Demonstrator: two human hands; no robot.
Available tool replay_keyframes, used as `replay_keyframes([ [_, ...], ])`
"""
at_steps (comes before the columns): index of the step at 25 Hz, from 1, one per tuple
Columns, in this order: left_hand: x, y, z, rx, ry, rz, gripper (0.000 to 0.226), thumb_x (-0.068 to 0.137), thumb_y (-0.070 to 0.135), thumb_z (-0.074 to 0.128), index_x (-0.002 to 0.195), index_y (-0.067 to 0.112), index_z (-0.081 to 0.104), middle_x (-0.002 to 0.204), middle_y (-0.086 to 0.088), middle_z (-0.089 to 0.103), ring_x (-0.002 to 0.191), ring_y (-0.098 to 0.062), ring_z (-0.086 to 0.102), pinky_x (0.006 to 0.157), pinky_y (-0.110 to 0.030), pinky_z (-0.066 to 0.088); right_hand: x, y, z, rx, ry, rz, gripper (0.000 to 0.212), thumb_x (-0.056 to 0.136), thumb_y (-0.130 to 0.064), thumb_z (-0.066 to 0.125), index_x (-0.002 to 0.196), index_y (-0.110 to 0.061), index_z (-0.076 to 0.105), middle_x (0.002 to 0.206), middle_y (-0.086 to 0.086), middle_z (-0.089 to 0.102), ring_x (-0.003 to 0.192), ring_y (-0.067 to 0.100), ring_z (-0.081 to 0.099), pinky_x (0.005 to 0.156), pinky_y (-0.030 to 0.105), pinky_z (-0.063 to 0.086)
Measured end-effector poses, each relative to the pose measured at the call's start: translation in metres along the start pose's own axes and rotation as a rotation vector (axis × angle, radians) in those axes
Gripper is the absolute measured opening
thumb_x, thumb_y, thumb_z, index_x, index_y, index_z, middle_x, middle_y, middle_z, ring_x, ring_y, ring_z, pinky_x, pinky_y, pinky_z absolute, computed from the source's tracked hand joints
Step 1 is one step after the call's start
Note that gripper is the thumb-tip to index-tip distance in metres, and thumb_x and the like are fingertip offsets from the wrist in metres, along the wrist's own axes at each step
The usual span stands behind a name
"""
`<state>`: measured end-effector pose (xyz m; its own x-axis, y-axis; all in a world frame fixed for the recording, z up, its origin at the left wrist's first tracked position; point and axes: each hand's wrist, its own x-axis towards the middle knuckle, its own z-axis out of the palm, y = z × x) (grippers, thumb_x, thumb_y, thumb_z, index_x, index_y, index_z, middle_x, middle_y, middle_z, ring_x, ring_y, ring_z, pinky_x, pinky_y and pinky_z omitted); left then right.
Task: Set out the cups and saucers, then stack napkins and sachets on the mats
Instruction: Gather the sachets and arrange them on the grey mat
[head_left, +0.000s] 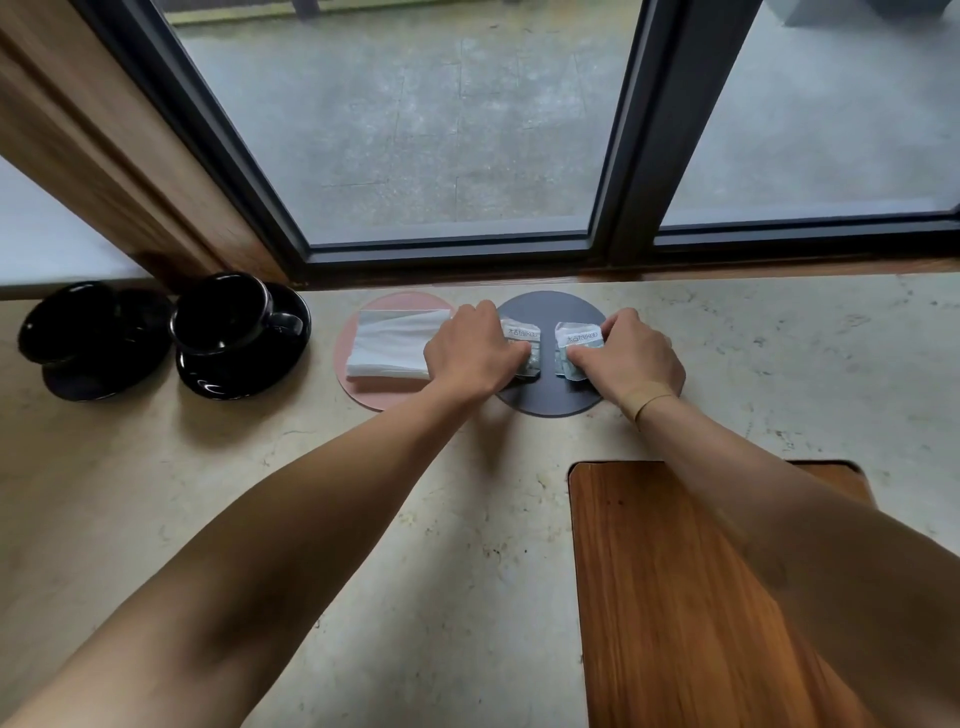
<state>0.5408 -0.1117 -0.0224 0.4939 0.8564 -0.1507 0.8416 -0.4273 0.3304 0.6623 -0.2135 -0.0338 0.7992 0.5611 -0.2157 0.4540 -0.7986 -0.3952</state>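
Two black cups sit on black saucers at the far left: one cup on its saucer, the other cup on its saucer. A pink round mat carries a stack of white napkins. Beside it lies a dark round mat. My left hand pinches a greenish sachet on the dark mat. My right hand pinches a second sachet next to it. The two sachets lie a small gap apart.
A pale marble counter holds everything. A wooden board lies at the near right, partly under my right forearm. Dark window frames run along the counter's far edge, and a wooden post rises at the far left.
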Motion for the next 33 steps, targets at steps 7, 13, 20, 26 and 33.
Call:
replay_keyframes([
  [7,-0.003,-0.012,0.003,0.010,-0.006,0.108,0.043,0.089,0.048,0.052,0.123,0.022,0.049,0.120,-0.005,0.055,0.111,-0.028,0.051,0.079,-0.042,0.043,-0.007,0.003,-0.005,0.091,-0.018,0.004,0.053,0.084,-0.050,0.063,0.124,-0.018,0.048,0.125,0.009,0.057,0.114,0.030,0.051,0.086,0.039,0.045],
  [13,0.013,-0.035,-0.021,0.113,-0.033,0.300,0.037,0.088,0.039,0.053,0.122,0.026,0.060,0.119,-0.003,0.058,0.114,-0.027,0.043,0.089,-0.041,0.042,-0.044,-0.005,-0.010,0.119,0.121,-0.311,0.028,0.093,-0.032,0.050,0.115,-0.021,0.063,0.111,0.004,0.065,0.100,0.023,0.056,0.075,0.034,0.047],
  [20,0.002,-0.042,-0.022,0.227,-0.081,0.387,0.027,0.083,0.037,0.061,0.109,0.029,0.067,0.112,-0.003,0.056,0.110,-0.025,0.040,0.081,-0.037,0.030,-0.057,-0.011,0.012,-0.099,-0.076,-0.310,0.028,0.090,-0.026,0.044,0.109,-0.021,0.064,0.107,0.004,0.068,0.092,0.029,0.062,0.070,0.036,0.050],
  [26,-0.005,-0.041,-0.018,0.172,-0.103,0.342,0.025,0.081,0.041,0.061,0.102,0.030,0.069,0.107,-0.003,0.058,0.106,-0.025,0.043,0.083,-0.040,0.035,-0.057,-0.014,0.011,-0.068,-0.084,-0.321,0.031,0.089,-0.028,0.048,0.115,-0.024,0.064,0.109,0.002,0.068,0.096,0.027,0.062,0.071,0.036,0.051],
  [33,-0.006,-0.046,-0.020,0.159,-0.146,0.344,0.022,0.081,0.043,0.062,0.099,0.032,0.066,0.109,-0.001,0.057,0.108,-0.023,0.042,0.086,-0.040,0.032,-0.058,-0.012,0.012,-0.058,-0.100,-0.361,0.037,0.088,-0.028,0.048,0.123,-0.027,0.059,0.114,-0.001,0.066,0.102,0.025,0.061,0.074,0.036,0.049],
])
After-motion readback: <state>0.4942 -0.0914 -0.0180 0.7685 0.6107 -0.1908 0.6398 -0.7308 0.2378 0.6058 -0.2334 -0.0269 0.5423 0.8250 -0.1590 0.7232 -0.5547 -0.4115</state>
